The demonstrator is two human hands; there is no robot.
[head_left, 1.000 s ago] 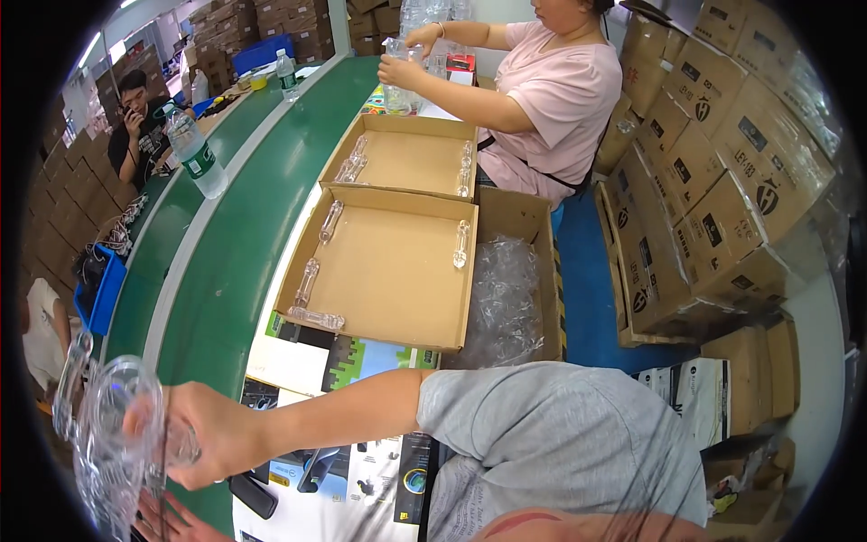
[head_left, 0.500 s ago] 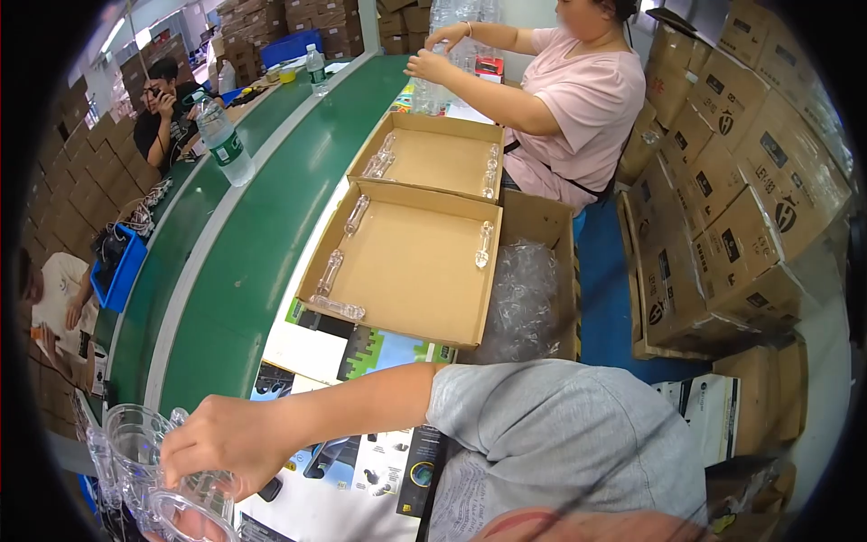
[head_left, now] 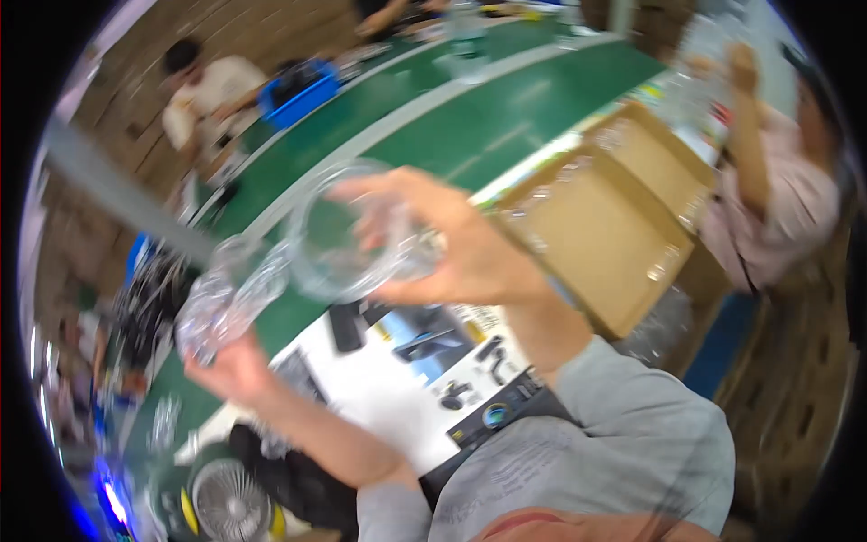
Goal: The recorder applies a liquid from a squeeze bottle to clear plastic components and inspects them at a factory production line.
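Raised over the table, my right hand grips a clear, round, cup-like plastic piece, its fingers on the piece's right side and thumb underneath. To its left, my left hand holds clear, knobbly plastic pieces. These pieces come close to the round one; motion blur hides whether they touch. Beneath both hands lies a printed white sheet with pictures of dark devices. A shallow cardboard tray stands beyond my right forearm, with small clear pieces along its sides.
Behind that tray is a second cardboard tray, near a co-worker in pink. A green conveyor table curves across, with a blue bin at its far side. A small round fan sits at lower left.
My view has swung left and down. My right hand has lifted the round clear piece from the lower left, and my left hand, mostly hidden before, now shows with clear pieces.
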